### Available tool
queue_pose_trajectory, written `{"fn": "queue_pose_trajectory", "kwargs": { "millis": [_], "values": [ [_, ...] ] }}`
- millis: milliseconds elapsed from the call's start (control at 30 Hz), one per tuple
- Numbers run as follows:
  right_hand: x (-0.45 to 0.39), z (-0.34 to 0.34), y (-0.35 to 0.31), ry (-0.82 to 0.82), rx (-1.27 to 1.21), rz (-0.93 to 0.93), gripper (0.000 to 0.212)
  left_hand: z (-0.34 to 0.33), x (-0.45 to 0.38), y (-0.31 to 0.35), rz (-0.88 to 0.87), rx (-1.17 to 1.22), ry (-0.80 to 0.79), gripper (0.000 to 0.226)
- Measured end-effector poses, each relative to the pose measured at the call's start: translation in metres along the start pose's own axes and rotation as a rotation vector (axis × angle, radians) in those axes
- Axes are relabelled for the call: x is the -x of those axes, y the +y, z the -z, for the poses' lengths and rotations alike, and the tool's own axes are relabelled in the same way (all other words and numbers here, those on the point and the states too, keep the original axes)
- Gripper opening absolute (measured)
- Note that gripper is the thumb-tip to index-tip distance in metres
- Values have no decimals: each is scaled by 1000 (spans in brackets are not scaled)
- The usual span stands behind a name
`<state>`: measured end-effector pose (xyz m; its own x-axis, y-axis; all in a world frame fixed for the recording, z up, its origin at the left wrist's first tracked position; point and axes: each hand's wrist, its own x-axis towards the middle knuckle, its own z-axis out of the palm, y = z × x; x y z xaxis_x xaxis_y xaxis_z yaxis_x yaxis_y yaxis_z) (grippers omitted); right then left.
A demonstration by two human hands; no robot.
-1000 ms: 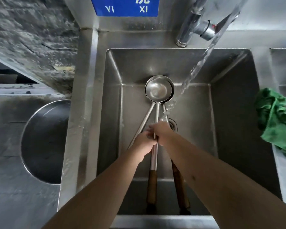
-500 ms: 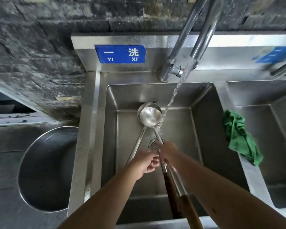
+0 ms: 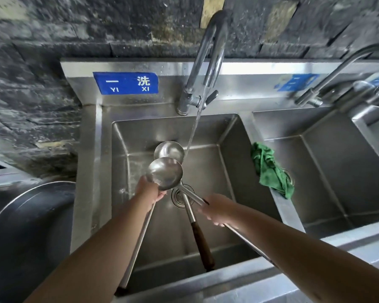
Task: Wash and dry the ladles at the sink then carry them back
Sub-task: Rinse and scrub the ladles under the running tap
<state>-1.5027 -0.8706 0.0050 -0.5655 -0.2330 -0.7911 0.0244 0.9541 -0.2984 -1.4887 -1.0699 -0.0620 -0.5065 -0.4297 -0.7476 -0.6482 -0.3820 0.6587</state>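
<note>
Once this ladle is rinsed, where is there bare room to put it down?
The right basin floor looks bare, bordered by the divider carrying the green cloth. The left basin is crowded: two ladles lie around the drain, the left hand is at the raised ladle, the right hand grips its handle.

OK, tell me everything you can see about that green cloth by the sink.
The green cloth is a crumpled, soft-looking rag, bunched in folds. It is draped over the steel divider between the two sink basins, hanging a little into the right one. Neither hand touches it, and the running water falls clear of it. Whether it is wet cannot be told.
</note>
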Motion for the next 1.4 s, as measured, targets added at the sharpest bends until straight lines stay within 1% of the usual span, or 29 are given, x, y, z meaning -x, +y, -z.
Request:
{"fn": "queue_pose_trajectory", "kwargs": {
  "millis": [33,100,167,233,300,333,433,500,567,600,633,700,767,800,867,933,1000,1067,1133,1167,1233,1300,1367,1400],
  "values": [
    [1,4,-1,-14,-9,13,27,-1,-1,-1,-4,6,22,32],
    [0,10,-4,-65,-180,15,23,-5,2,0,15,10,42,37],
    [-7,12,-10,-113,-354,2,17,-10,7,2,20,-3,2,36],
    [-20,14,-18,-152,-484,-6,15,-18,15,2,-17,-46,-56,28],
    [-34,18,-26,-191,-638,-49,19,-28,23,2,-43,-73,-111,20],
    [-42,20,-29,-214,-724,-72,23,-33,24,3,-51,-77,-127,21],
    [-60,29,-29,-260,-921,-110,34,-42,23,9,-91,-132,-110,24],
    [-67,34,-28,-281,-973,-110,33,-44,15,14,-160,-272,-63,27],
    [-71,38,-28,-266,-1036,-129,31,-45,5,19,-240,-421,-42,38],
    [-72,39,-29,-239,-1056,-152,31,-47,-1,22,-267,-442,-49,40],
    [-72,38,-31,-208,-1050,-176,30,-48,-4,25,-272,-454,-55,37],
    [-76,36,-32,-143,-1003,-216,29,-55,-11,27,-274,-447,-25,21],
    [-80,37,-29,-115,-984,-220,28,-65,-15,24,-245,-375,-12,19],
    [-82,40,-27,-131,-984,-209,28,-71,-20,20,-210,-315,-24,23],
    [-80,48,-25,-217,-981,-180,29,-80,-26,10,-100,-195,-69,32],
    [-79,53,-24,-283,-977,-166,30,-85,-42,0,-65,-90,-45,40],
    [-80,53,-22,-296,-988,-190,26,-83,-58,-5,-172,-140,-1,47],
    [-81,51,-24,-297,-1008,-210,22,-77,-55,0,-227,-201,66,38],
    [-80,49,-27,-305,-1041,-215,19,-74,-53,2,-244,-152,58,23],
    [-79,48,-29,-306,-1054,-216,18,-74,-47,7,-248,-141,58,20],
    [-78,47,-31,-284,-1063,-212,18,-71,-34,12,-252,-215,28,31],
    [-79,45,-29,-222,-1054,-205,20,-66,-23,15,-242,-311,-31,40],
    [-82,43,-27,-181,-1047,-206,22,-59,-19,18,-214,-327,-94,44],
    [-84,43,-26,-176,-1043,-202,22,-57,-19,18,-210,-337,-114,42]
  ]
}}
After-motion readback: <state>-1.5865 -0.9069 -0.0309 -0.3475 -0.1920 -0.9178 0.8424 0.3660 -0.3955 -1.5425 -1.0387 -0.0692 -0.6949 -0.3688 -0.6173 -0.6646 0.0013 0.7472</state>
